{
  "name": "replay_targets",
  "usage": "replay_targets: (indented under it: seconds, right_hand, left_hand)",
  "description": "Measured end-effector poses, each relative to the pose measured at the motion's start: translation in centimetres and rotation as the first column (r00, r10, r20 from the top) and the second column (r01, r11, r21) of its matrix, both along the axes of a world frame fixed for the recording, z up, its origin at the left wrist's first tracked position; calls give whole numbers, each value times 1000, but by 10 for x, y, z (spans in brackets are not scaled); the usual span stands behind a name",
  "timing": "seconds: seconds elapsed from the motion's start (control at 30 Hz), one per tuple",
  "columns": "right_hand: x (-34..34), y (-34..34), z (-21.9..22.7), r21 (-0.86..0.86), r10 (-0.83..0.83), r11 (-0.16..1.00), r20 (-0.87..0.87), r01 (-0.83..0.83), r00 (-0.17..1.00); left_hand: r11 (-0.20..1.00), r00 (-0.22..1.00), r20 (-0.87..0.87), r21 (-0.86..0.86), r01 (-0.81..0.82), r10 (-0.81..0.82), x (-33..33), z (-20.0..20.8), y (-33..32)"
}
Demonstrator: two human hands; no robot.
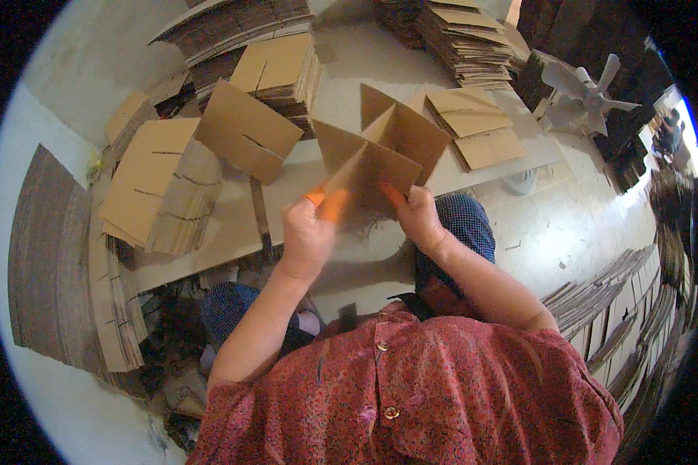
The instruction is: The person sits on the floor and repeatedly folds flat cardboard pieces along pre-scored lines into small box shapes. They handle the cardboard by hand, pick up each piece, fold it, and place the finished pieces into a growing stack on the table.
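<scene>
Between my hands, above the near edge of the table, is a cardboard divider (395, 165) of brown panels slotted across one another and standing apart at angles. My left hand (309, 239) is closed on its lower left side, the fingers slightly blurred. My right hand (420, 218) grips the lower right side, thumb against a panel. Orange coverings show on fingers of both hands. Just left of the divider, a single slotted cardboard sheet (250, 132) lies tilted against a stack.
Stacks of slotted cardboard (151, 174) stand at the left, with another stack (275, 70) behind. More sheets (477, 128) lie on the table's right, below a tall pile (473, 46). A white fan (585, 93) stands at far right; cardboard bundles (605, 302) lie lower right.
</scene>
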State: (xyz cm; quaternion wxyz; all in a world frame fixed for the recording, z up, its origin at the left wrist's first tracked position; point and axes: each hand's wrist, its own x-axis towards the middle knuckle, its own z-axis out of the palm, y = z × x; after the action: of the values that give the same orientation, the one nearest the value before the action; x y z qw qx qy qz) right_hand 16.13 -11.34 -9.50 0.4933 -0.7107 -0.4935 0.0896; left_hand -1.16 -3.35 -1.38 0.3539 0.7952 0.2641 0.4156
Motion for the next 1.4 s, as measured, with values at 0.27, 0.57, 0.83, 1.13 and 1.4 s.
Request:
replay_targets:
  seconds: [0.27, 0.57, 0.83, 1.13, 1.4]
  right_hand:
    - [3, -29, 63, 512, -112, 858, 272, -45, 956]
    - [24, -3, 109, 40, 238, 960, -637, -276, 734]
    - [31, -41, 106, 234, 127, 972, -426, -27, 896]
    - [133, -1, 59, -219, -263, 777, 738, 590, 621]
    - [164, 31, -32, -566, -114, 611, 629, 553, 769]
  left_hand:
    - [944, 947, 249, -206, 258, -205, -3, -27, 10]
    - [685, 763, 312, -338, 645, -565, 35, -23, -11]
    - [805, 808, 104, -82, 588, -580, 40, -22, -15]
    - [823, 783, -349, 457, -337, 515, -8, -55, 113]
    - [793, 671, -438, 441, -420, 599, -9, -90, 155]
